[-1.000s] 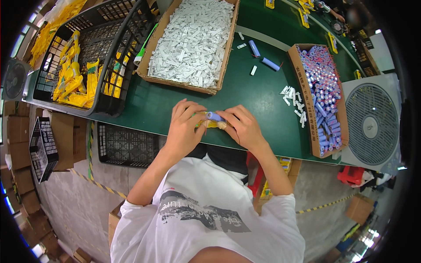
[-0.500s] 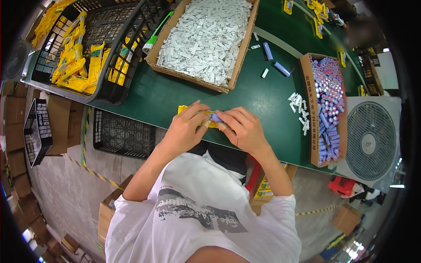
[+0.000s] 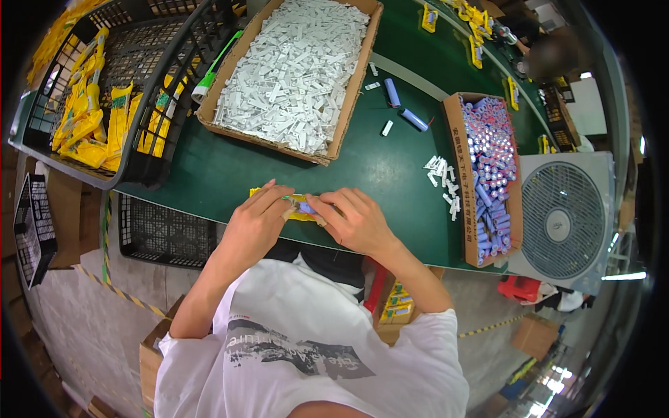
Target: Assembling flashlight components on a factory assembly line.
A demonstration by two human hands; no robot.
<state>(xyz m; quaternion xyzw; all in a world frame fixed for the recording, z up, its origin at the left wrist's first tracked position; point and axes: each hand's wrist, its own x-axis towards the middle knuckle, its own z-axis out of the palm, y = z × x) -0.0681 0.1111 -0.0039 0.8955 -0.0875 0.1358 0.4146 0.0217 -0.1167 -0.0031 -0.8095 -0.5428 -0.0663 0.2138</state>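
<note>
At the near edge of the green table, a yellow plastic casing [image 3: 301,217] lies under both hands. A purple cylindrical battery cell [image 3: 304,207] shows in it, between my fingertips. My left hand [image 3: 255,217] is closed on the left part of the casing, its thumb and fingers pressed together. My right hand [image 3: 357,221] has its thumb and fingertips closed on the right end of the battery cell. A thin wire hangs below the right hand. The fingers cover much of the casing, so how the cell sits in it is partly hidden.
A cardboard box of white plastic strips [image 3: 293,76] stands ahead. Left is a black crate [image 3: 143,150] with yellow casings; right, a box of purple cells [image 3: 454,132] by a fan [image 3: 557,224]. Loose cells [image 3: 414,120] and white strips [image 3: 443,178] lie between the boxes.
The whole view has shifted, so the table and boxes appear farther left. Both hands stay closed at the casing and cell, with little change in their grip.
</note>
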